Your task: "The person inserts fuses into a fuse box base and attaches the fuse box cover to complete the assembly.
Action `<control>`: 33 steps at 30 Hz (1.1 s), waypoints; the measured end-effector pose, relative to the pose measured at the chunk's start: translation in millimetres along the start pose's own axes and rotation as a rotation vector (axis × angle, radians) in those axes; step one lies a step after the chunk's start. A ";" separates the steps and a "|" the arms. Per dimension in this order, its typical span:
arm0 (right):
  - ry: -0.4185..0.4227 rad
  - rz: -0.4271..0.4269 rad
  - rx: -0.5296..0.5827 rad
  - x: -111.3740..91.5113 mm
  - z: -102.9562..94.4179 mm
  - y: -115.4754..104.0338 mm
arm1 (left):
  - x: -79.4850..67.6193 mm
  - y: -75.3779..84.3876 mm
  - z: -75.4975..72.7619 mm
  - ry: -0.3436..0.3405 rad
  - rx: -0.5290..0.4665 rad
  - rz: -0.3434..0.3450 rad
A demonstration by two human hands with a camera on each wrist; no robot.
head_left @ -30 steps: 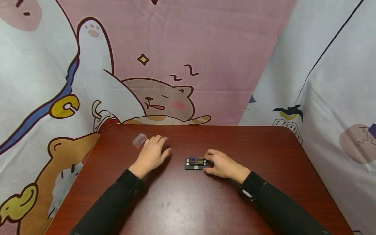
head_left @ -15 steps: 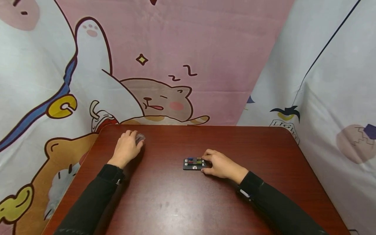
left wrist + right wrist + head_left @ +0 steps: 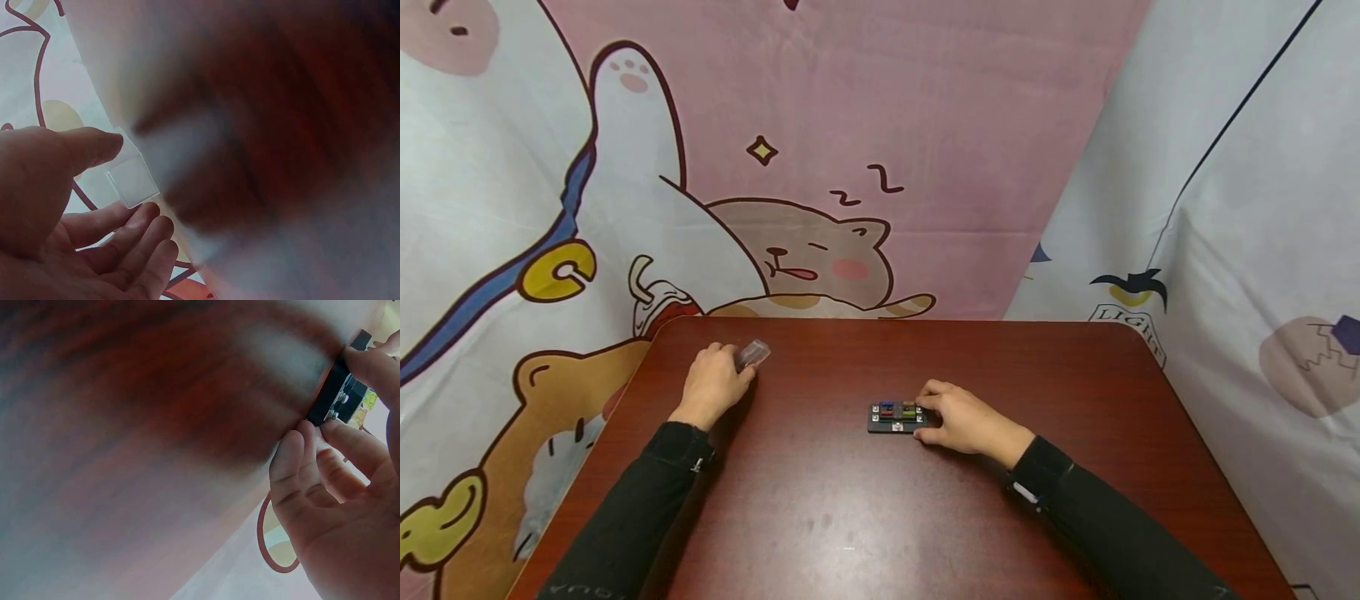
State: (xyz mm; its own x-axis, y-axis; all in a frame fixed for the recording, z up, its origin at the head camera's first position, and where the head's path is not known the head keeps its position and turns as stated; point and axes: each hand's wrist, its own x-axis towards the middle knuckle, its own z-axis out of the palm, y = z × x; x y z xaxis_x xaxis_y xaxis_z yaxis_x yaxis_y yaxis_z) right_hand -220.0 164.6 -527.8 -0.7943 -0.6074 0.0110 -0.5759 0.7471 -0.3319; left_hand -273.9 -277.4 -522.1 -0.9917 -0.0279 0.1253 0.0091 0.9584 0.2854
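On the far left of the table lies a small clear plastic cover (image 3: 753, 353), boxy and see-through. My left hand (image 3: 713, 385) pinches its near end, thumb on one side and index finger on the other, as the cover (image 3: 134, 181) shows in the left wrist view. Near the table's middle sits a black fuse block (image 3: 895, 417) with coloured blade fuses and metal screws. The right end of that block is gripped between thumb and fingers of my right hand (image 3: 968, 423). In the right wrist view the fingers partly hide the fuse block (image 3: 331, 394).
The reddish-brown wooden table (image 3: 850, 517) reaches back to a cloth backdrop (image 3: 955, 167) with cartoon animals. The cover is close to the table's far left corner. Bare wood lies between the two hands.
My left hand has moved left from beside the cover, round to its left side, and taken hold of it. The right hand has stayed on the fuse block.
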 end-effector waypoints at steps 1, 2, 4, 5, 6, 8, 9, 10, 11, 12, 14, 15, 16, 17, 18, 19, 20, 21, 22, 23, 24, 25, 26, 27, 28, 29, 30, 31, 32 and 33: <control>0.001 -0.002 0.000 -0.1 0.3 0.1 | 0.1 -0.1 -0.1 0.000 -0.003 -0.002; 0.004 -0.004 -0.001 -0.2 0.6 0.3 | 0.0 0.1 -0.4 -0.001 -0.005 -0.002; 0.011 -0.011 -0.003 -0.4 1.0 0.6 | -0.1 0.4 -1.0 -0.002 -0.011 0.001; 0.015 -0.014 -0.004 -0.4 1.4 0.8 | -0.2 0.6 -1.3 -0.002 -0.013 0.004; 0.018 -0.017 -0.004 -0.5 1.6 0.9 | -0.3 0.8 -1.6 -0.002 -0.015 0.005; 0.020 -0.017 -0.005 -0.4 1.9 0.9 | -0.8 1.5 -2.5 -0.004 -0.017 0.007; 0.019 -0.018 -0.005 -0.3 1.9 0.8 | -0.9 1.5 -2.6 -0.001 -0.016 0.007; 0.017 -0.017 -0.003 -0.3 1.9 0.7 | -1.1 1.8 -3.0 0.004 -0.014 0.006; 0.016 -0.016 -0.005 0.0 1.8 0.7 | -1.3 2.0 -3.5 0.009 -0.012 0.008; 0.013 -0.015 -0.005 0.1 1.7 0.6 | -1.2 2.3 -3.7 0.016 -0.012 0.007; 0.010 -0.014 -0.005 0.3 1.3 0.4 | -0.9 4.1 -4.7 0.033 -0.013 0.010; 0.009 -0.015 -0.003 0.3 0.9 0.2 | -0.3 5.3 -5.0 0.038 -0.018 0.015; 0.009 -0.014 -0.001 0.5 0.7 0.2 | 0.0 7.0 -5.5 0.042 -0.024 0.022; 0.008 -0.013 -0.001 0.5 0.5 0.3 | 0.2 9.0 -6.1 0.043 -0.032 0.031; 0.009 -0.011 0.000 0.5 0.3 0.3 | 0.4 11.4 -6.6 0.045 -0.038 0.039; 0.010 -0.010 0.000 0.5 0.0 0.1 | 0.1 13.9 -7.3 0.045 -0.042 0.048; 0.011 -0.010 0.002 0.5 -0.1 0.0 | -0.2 16.6 -7.8 0.043 -0.047 0.057; 0.012 -0.009 0.002 0.5 -0.2 0.0 | -0.7 19.3 -8.1 0.042 -0.051 0.066; 0.012 -0.008 0.000 0.6 -0.1 -0.1 | -1.5 22.2 -8.4 0.041 -0.056 0.073; 0.012 -0.008 -0.001 0.5 -0.2 -0.3 | -2.3 25.0 -8.5 0.040 -0.060 0.079; 0.013 -0.009 -0.001 0.4 -0.2 -0.5 | -3.1 28.1 -8.5 0.039 -0.064 0.085; 0.012 -0.010 -0.001 0.3 -0.2 -0.7 | -3.9 31.1 -8.3 0.039 -0.068 0.093; 0.012 -0.011 0.000 0.3 -0.3 -0.9 | -4.6 34.2 -8.1 0.038 -0.071 0.102; 0.012 -0.012 0.000 0.2 -0.2 -1.1 | -5.3 37.3 -7.7 0.038 -0.075 0.113; 0.012 -0.013 0.000 0.2 -0.2 -1.2 | -5.9 40.7 -7.4 0.036 -0.080 0.123; 0.011 -0.011 0.000 0.0 -0.4 -1.5 | -6.3 44.1 -7.1 0.036 -0.082 0.136; 0.009 -0.007 0.001 -0.1 -0.6 -1.5 | -6.5 47.5 -6.5 0.035 -0.082 0.149; 0.008 -0.003 0.002 -0.2 -0.8 -1.6 | -6.7 50.9 -5.9 0.032 -0.081 0.164; 0.008 0.000 0.004 -0.4 -1.1 -1.7 | -7.0 54.3 -5.4 0.028 -0.080 0.179; 0.009 0.001 0.005 -0.4 -1.4 -1.7 | -7.2 57.7 -5.0 0.025 -0.082 0.194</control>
State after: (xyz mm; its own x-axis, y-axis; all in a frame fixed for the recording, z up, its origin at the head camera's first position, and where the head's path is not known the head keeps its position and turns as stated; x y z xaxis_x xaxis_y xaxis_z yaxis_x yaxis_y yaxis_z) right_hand -218.9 164.0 -526.0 -0.7967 -0.6041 0.0188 -0.5741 0.7466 -0.3362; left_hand -265.6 -223.3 -501.7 -0.9670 0.1467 0.2084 0.2108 0.9201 0.3302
